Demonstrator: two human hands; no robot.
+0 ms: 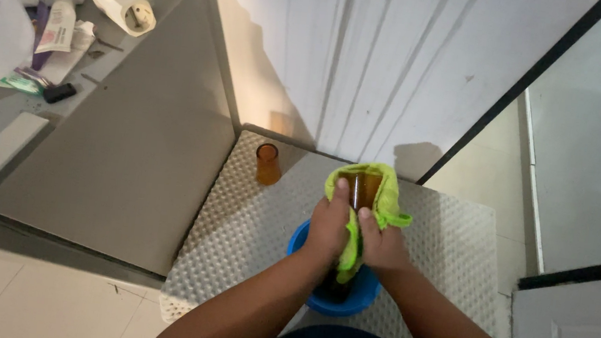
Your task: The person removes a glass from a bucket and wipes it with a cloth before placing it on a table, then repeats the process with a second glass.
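— Glass (364,187), amber and tall: where do you have it?

— Your left hand (329,230) is wrapped round its side, thumb laid up against the glass, fingers closed on it. Your right hand (382,242) presses a lime-green cloth (386,196) against it, fingers clamped on cloth and glass together.

— And below your hands?

— You hold the glass upright over a blue bowl (345,301); whether its foot touches the bowl is hidden. The bowl sits on a pale dimpled mat (247,231).

— Anything further out?

— A second, smaller amber glass (267,163) stands on the mat's far left corner, well apart from your hands. Beyond lie a grey floor slab (125,163) and white wall panels (375,56).
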